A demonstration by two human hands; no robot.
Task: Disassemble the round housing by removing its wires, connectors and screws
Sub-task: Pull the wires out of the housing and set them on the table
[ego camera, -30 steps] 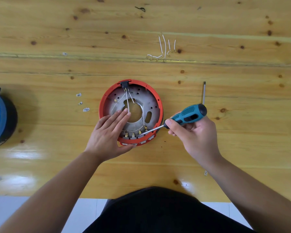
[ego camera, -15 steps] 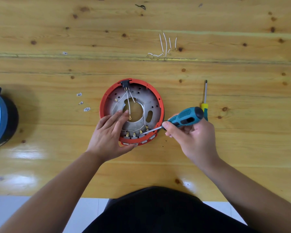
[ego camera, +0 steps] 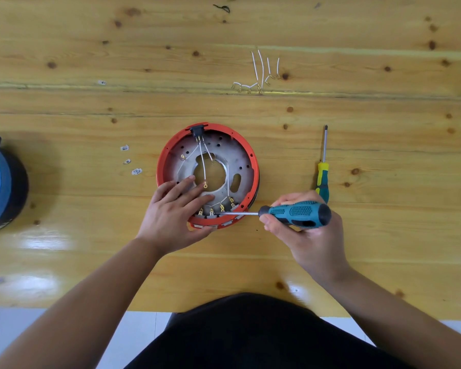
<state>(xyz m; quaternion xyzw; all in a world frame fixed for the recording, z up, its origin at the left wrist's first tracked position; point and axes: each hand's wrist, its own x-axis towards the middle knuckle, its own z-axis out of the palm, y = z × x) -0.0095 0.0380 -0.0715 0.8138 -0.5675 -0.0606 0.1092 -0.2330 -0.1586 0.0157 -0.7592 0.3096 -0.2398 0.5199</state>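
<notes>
Already, several freed wires (ego camera: 258, 75) are lying on the tabletop (ego camera: 64, 115), well apart from the round housing (ego camera: 248, 153). Inside, four terminals (ego camera: 216, 208) and white leads are awaiting removal; the left hand (ego camera: 175, 214) is pressing flat while the right hand (ego camera: 308, 230) is gripping the screwdriver (ego camera: 294, 213).

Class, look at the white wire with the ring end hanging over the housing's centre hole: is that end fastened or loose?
Loose. The ring end lies free over the centre hole of the housing, with no screw through it.

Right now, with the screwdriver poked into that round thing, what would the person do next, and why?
Probably lever the tip under one of the brass connectors to pry it off. The right hand holds the screwdriver with its tip at that near row, wires are still attached there, and the left hand presses the housing steady.
</notes>
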